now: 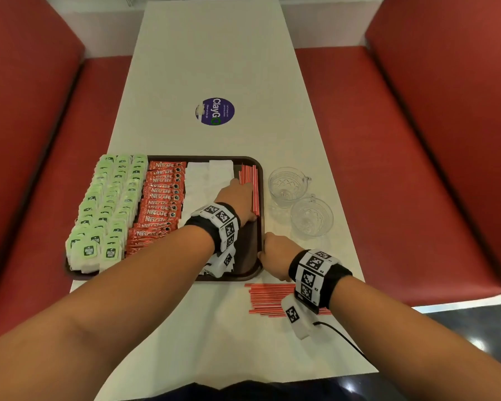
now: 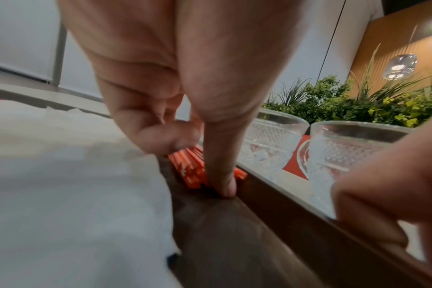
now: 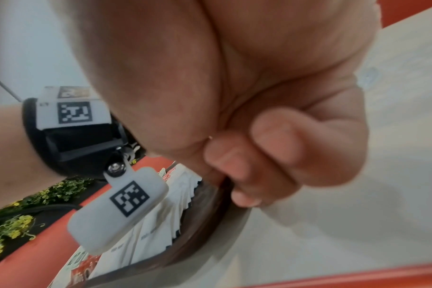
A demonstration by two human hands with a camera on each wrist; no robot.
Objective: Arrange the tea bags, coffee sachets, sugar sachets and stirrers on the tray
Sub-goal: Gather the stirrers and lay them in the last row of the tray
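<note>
The left hand (image 1: 237,198) reaches across the brown tray (image 1: 255,273), thumb and fingers pinching the bundle of red stirrers (image 1: 250,180) lying along the tray's 3 o'clock wall. The right hand (image 1: 275,256) curls its fingers over the tray's rim at 4 o'clock. Green tea bags (image 1: 107,204), red coffee sachets (image 1: 162,198) reading NESCAFE and white sugar sachets (image 1: 206,178) fill the tray in columns. More loose stirrers (image 1: 268,298) lie on the tabletop (image 1: 214,53) at 5 o'clock; a ClayGO sticker (image 1: 214,111) sits at 12 o'clock.
</note>
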